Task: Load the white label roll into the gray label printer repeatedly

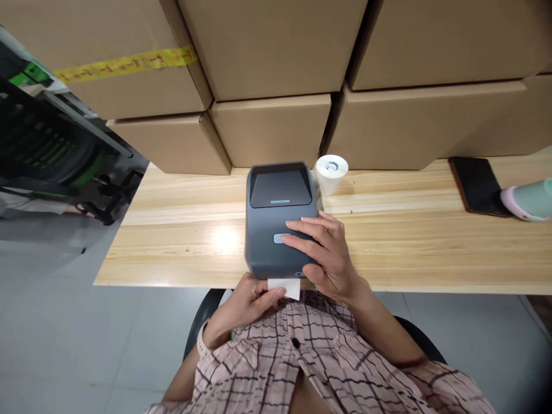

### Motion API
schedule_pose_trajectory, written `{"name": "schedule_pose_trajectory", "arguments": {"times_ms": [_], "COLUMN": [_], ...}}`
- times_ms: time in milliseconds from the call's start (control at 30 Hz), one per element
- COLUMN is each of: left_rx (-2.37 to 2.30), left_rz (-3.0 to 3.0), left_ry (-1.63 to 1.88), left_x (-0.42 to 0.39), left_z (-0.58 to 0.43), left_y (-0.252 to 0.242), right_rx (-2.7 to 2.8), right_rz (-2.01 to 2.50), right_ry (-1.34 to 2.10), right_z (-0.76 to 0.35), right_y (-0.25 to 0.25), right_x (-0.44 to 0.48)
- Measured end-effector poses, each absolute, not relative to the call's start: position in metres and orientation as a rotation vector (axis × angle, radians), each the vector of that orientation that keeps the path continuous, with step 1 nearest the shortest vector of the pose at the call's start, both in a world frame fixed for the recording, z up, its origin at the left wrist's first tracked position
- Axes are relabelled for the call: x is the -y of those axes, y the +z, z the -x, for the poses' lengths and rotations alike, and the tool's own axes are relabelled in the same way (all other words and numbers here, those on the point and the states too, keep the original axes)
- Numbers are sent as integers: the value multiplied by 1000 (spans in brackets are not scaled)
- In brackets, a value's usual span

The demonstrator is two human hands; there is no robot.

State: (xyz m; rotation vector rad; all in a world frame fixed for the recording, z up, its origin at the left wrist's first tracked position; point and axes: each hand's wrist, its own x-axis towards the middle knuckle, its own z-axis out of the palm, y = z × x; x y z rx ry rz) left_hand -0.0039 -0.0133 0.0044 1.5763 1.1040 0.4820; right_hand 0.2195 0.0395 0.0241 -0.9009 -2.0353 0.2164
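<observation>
A dark grey label printer (263, 253) stands at the table's front edge, its lid closed and a light blue button (277, 238) on top. From its front slot hangs a short strip of white label paper (293, 286). My left hand (252, 302) pinches that strip between thumb and fingers just below the printer. Over the printer's right side lies my right hand (328, 253), fingers spread, with one fingertip on the blue button. Behind that hand, a white roll of labels (330, 179) stands upright beside the printer.
Cardboard boxes (271, 129) are stacked along the back of the wooden table (388, 241). At the right lie a dark phone (476, 181) and a green and pink bottle (528, 200). A black chair (47, 132) stands on the floor at left, near part of another person.
</observation>
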Motion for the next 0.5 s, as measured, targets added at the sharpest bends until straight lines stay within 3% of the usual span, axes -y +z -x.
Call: {"name": "schedule_pose_trajectory", "arguments": {"times_ms": [233,400,500], "left_rx": [-1139,-1377,-1452], "left_rz": [-1576,-1510,-1542], "left_ry": [601,1424,1559], "left_x": [15,16,10], "left_z": [14,25,19], "left_y": [6,4,3], "right_rx": [2331,2146,1938], "right_rz": [948,905,914], "right_ry": [73,222,310], "right_z": [-223,-221,-221], "right_y": [53,24,-3], "right_x": [-49,-42,-28]}}
